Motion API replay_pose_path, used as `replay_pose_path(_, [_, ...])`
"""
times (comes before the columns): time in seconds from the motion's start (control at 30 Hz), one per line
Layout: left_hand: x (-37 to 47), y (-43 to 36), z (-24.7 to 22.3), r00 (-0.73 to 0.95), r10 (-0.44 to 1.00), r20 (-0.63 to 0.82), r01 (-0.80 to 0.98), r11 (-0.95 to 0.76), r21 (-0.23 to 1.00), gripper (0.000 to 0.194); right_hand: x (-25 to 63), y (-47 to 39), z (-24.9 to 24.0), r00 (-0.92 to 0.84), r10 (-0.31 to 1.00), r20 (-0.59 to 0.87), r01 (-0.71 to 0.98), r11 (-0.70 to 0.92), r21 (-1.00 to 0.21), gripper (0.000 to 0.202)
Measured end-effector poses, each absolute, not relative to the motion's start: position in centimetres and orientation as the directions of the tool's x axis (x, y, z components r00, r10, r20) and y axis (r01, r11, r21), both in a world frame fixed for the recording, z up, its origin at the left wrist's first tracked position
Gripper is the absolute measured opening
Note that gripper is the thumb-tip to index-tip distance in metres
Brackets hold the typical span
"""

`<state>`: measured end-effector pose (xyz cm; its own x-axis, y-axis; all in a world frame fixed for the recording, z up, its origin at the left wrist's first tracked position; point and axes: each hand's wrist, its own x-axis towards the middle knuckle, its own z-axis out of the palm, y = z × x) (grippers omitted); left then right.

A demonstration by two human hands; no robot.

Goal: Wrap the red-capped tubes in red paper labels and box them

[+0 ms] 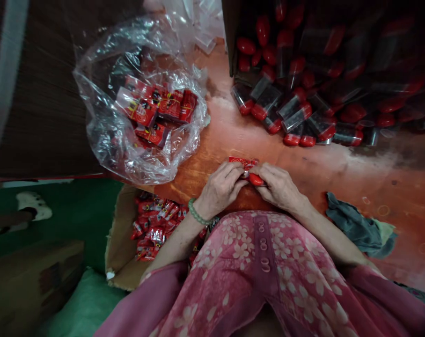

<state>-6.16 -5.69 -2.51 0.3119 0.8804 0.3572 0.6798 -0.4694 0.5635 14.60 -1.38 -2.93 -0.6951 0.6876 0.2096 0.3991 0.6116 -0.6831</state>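
Both hands meet at the table's front edge, close to my body. My left hand point(223, 186), with a green bead bracelet at the wrist, pinches a red printed wrapper point(243, 162). My right hand point(278, 185) is closed on a container with a glossy red cap point(256, 179); its far part is hidden by the fingers. The wrapper lies just beyond the fingertips and touches them. Back left, a clear plastic bag point(142, 161) stands open with red printed packets point(142, 112) inside.
Many clear tubes with red caps point(296, 117) are heaped at the back right of the orange table point(226, 126). A dark cloth point(356, 224) lies at the right. Below left, a cardboard box point(123, 252) holds wrapped red items point(156, 234). A foot in a white shoe point(35, 206) shows far left.
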Motion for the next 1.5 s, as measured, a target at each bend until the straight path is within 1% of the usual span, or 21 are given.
replay_pose_path(0.07, [-6.2,-5.7,-2.2,0.333,0.890,0.310,0.695,-0.454,0.558,0.028,14.5,-1.2,-3.0,-0.693,0.675,0.254,0.391,0.648,-0.654,0.020])
replay_pose_path(0.1, [-6.2,-5.7,-2.0,0.346,0.895,0.281,0.704,-0.446,0.553,0.030,14.4,-1.1,-2.9,-0.692,0.667,0.277,0.386,0.666,-0.639,0.020])
replay_pose_path(0.2, [-6.2,-5.6,-1.3,0.376,0.901,0.216,0.732,-0.431,0.527,0.023,14.2,-0.8,-2.5,-0.704,0.623,0.341,0.356,0.725,-0.589,0.021])
replay_pose_path(0.3, [-6.0,-5.5,-0.9,0.400,0.897,0.186,0.770,-0.439,0.463,0.023,14.1,-0.8,-1.9,-0.722,0.589,0.362,0.333,0.755,-0.564,0.021])
replay_pose_path(0.4, [-5.8,-5.3,-0.8,0.412,0.893,0.182,0.820,-0.450,0.355,0.023,14.4,-1.0,-1.4,-0.728,0.595,0.342,0.319,0.735,-0.598,0.024])
replay_pose_path(0.43, [-5.8,-5.1,-0.8,0.410,0.890,0.201,0.825,-0.455,0.335,0.023,14.6,-1.0,-1.3,-0.721,0.615,0.317,0.324,0.705,-0.631,0.026])
replay_pose_path(0.47, [-5.9,-5.0,-0.8,0.402,0.885,0.235,0.819,-0.462,0.339,0.022,14.9,-1.0,-1.2,-0.704,0.653,0.278,0.339,0.653,-0.677,0.027])
replay_pose_path(0.53, [-6.2,-4.6,-0.7,0.347,0.881,0.320,0.781,-0.461,0.422,0.018,15.5,-1.0,-0.9,-0.631,0.758,0.165,0.391,0.494,-0.776,0.028])
replay_pose_path(0.6, [-6.7,-4.2,-0.5,0.232,0.897,0.375,0.717,-0.418,0.557,0.012,16.3,-0.9,-0.7,-0.527,0.849,0.034,0.443,0.309,-0.842,0.031])
replay_pose_path(0.63, [-6.9,-4.2,-0.4,0.168,0.910,0.379,0.679,-0.386,0.625,0.011,16.7,-0.8,-0.5,-0.481,0.876,-0.021,0.457,0.230,-0.859,0.032])
replay_pose_path(0.7, [-7.1,-4.1,-0.1,0.067,0.931,0.359,0.598,-0.326,0.732,0.011,17.5,-0.5,0.0,-0.426,0.900,-0.092,0.450,0.123,-0.885,0.026])
replay_pose_path(0.77, [-7.0,-4.3,0.4,0.015,0.936,0.351,0.526,-0.306,0.793,0.011,18.1,-0.3,0.7,-0.418,0.902,-0.107,0.410,0.082,-0.909,0.020])
replay_pose_path(0.87, [-6.6,-4.8,0.9,0.007,0.930,0.368,0.459,-0.330,0.825,0.010,18.4,-0.1,2.2,-0.474,0.881,-0.017,0.307,0.147,-0.940,0.018])
replay_pose_path(0.93, [-6.3,-5.0,1.2,0.021,0.931,0.365,0.428,-0.338,0.838,0.008,18.2,-0.2,3.2,-0.529,0.846,0.058,0.251,0.222,-0.942,0.021])
replay_pose_path(1.0, [-6.1,-5.2,1.5,0.038,0.934,0.356,0.392,-0.342,0.854,0.006,17.8,-0.3,3.8,-0.588,0.804,0.081,0.236,0.266,-0.935,0.027])
replay_pose_path(1.1, [-6.0,-5.4,1.6,0.074,0.939,0.337,0.325,-0.342,0.882,0.004,17.2,-0.6,4.1,-0.658,0.752,0.036,0.261,0.273,-0.926,0.033])
replay_pose_path(1.23, [-5.9,-5.6,1.5,0.121,0.945,0.304,0.258,-0.325,0.910,0.005,17.3,-0.5,4.0,-0.710,0.704,-0.016,0.292,0.275,-0.916,0.033])
replay_pose_path(1.37, [-5.8,-5.8,0.9,0.182,0.946,0.270,0.248,-0.309,0.918,0.007,17.7,-0.1,4.1,-0.800,0.594,-0.080,0.326,0.321,-0.889,0.033])
replay_pose_path(1.5, [-5.5,-5.9,0.3,0.235,0.940,0.249,0.275,-0.309,0.910,0.011,17.9,0.3,4.3,-0.846,0.500,-0.186,0.414,0.394,-0.821,0.035])
